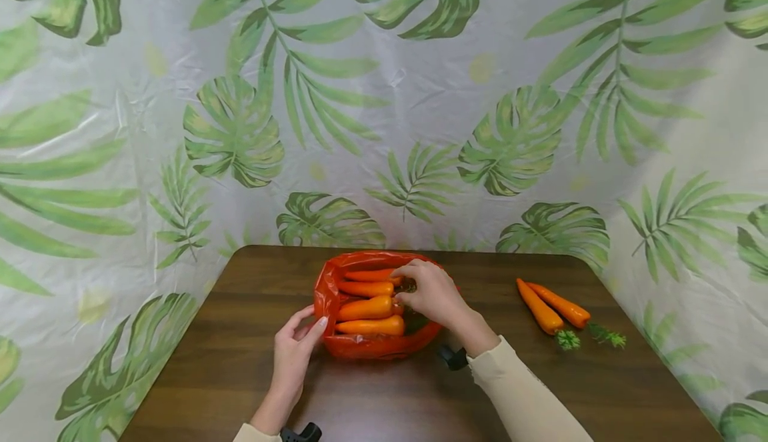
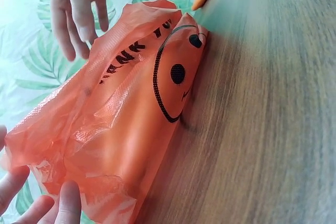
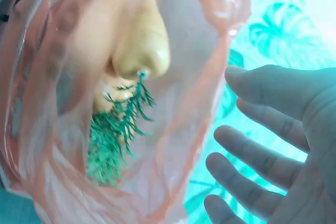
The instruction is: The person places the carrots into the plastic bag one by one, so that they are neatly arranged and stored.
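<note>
A red, see-through plastic bag [image 1: 327, 289] lies on the table with its mouth spread, several orange carrots [image 1: 366, 327] side by side inside. Its side carries a printed smiley face [image 2: 177, 74] and lettering. My left hand [image 1: 294, 349] touches the bag's left end, fingertips [image 2: 69, 198] spread against the crinkled film. Over the right part of the bag, near the carrot tops, is my right hand [image 1: 432, 292], fingers apart and holding nothing. Green leafy tops [image 3: 107, 145] show inside the bag in the right wrist view.
Two more carrots [image 1: 543, 309] with green tops lie on the right side of the brown wooden table [image 1: 498, 389]. Behind the table hangs a pale curtain [image 1: 420, 95] with a green leaf print. Each wrist wears a black strap [image 1: 453, 357].
</note>
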The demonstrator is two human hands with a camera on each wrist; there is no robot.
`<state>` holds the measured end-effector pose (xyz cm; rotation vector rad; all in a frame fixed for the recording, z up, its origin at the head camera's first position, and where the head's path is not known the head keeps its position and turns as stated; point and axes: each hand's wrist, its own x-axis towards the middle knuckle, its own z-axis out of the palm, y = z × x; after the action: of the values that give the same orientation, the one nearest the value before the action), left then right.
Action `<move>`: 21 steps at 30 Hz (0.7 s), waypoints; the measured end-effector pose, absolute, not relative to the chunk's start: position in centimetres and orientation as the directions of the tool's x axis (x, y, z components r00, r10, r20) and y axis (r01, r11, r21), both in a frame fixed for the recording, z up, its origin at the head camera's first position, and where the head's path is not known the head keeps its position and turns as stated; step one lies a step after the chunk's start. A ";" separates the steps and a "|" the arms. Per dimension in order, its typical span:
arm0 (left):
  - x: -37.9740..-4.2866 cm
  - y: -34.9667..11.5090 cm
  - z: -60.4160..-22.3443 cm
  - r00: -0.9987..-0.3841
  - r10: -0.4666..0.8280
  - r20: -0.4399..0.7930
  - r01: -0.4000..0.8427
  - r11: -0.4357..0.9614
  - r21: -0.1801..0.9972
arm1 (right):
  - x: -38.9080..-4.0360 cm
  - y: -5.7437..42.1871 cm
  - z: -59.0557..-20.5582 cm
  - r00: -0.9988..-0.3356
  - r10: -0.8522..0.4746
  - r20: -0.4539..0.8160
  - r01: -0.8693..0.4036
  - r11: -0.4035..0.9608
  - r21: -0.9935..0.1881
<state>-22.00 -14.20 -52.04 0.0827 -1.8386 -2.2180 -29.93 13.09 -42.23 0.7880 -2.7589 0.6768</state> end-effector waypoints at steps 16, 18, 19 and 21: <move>-22.2 -14.2 -52.3 -0.966 -0.232 0.118 0.156 -0.157 0.975 | -28.6 17.5 -41.0 -0.862 -0.325 0.389 -0.482 0.764 -0.430; -22.2 -14.2 -52.3 -0.966 -0.233 0.115 0.152 -0.149 0.977 | -28.4 18.2 -40.9 -0.867 -0.304 0.395 -0.468 0.769 -0.436; -22.2 -14.2 -52.3 -0.966 -0.232 0.113 0.149 -0.143 0.978 | -28.3 18.5 -40.8 -0.869 -0.293 0.398 -0.462 0.769 -0.442; -22.2 -14.2 -52.3 -0.967 -0.230 0.111 0.145 -0.137 0.980 | -28.1 19.3 -40.7 -0.872 -0.276 0.404 -0.451 0.772 -0.448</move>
<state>-22.19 -14.20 -52.32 0.0964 -1.8805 -2.1952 -28.07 19.28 -40.69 0.5599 -2.6508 0.7859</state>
